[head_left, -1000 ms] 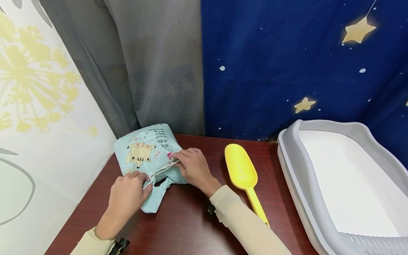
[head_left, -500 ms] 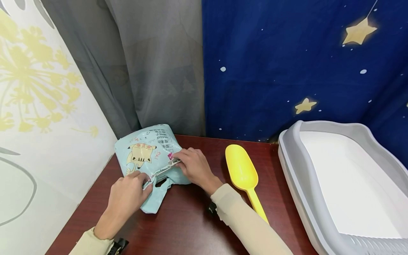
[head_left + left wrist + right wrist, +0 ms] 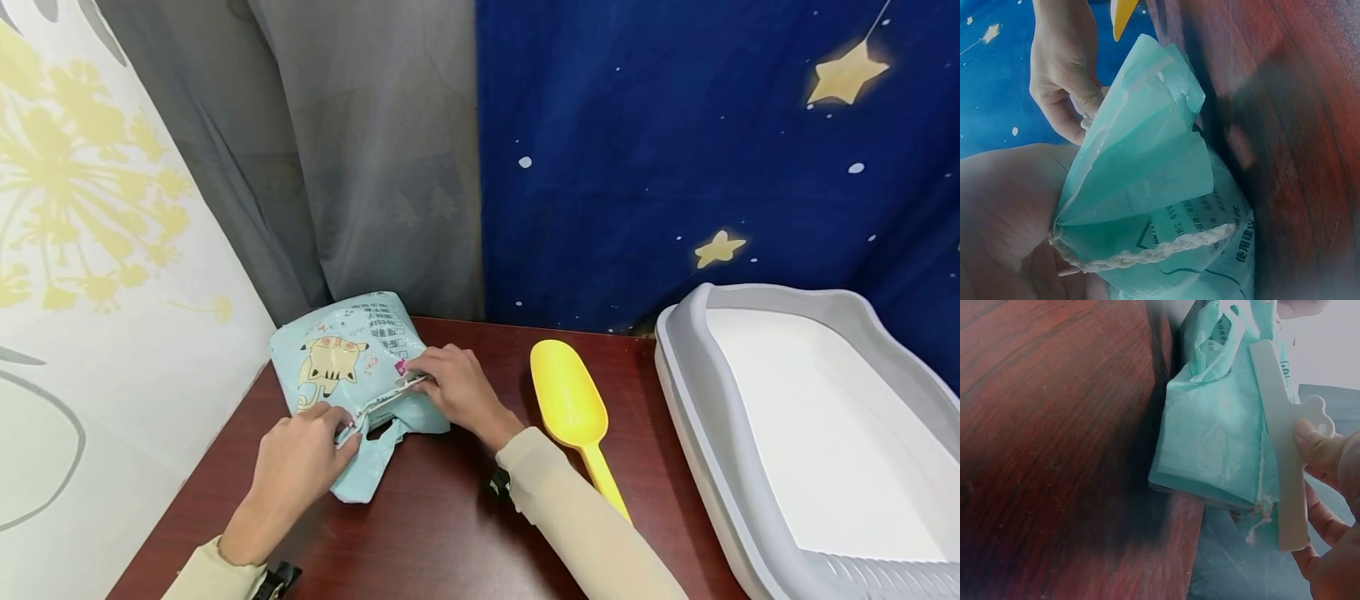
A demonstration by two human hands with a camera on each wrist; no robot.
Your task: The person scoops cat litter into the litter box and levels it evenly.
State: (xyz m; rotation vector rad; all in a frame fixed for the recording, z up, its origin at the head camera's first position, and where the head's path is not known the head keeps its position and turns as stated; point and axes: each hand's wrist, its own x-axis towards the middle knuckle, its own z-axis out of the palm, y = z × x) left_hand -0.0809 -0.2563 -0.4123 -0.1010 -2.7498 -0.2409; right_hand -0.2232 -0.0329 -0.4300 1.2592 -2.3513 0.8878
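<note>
A plump light-blue plastic bag printed with a cartoon cat lies on the dark red table, its mouth edge turned toward the person. The left hand grips the near left end of that edge. At the other end the right hand pinches a white bag clip, thumb on its small scalloped tab. In the right wrist view the clip lies along the bag's edge. A braided white string runs across the bag beside the left hand. Below the edge hangs a handle flap.
Right of the bag lies a yellow scoop, its handle partly behind the right sleeve. Farther right stands a grey-rimmed litter tray with a white inside. A patterned white wall panel borders the left, and curtains hang behind the table.
Both hands keep their hold on the bag's edge and clip. The right hand has shifted up very slightly; the bag stays in place.
</note>
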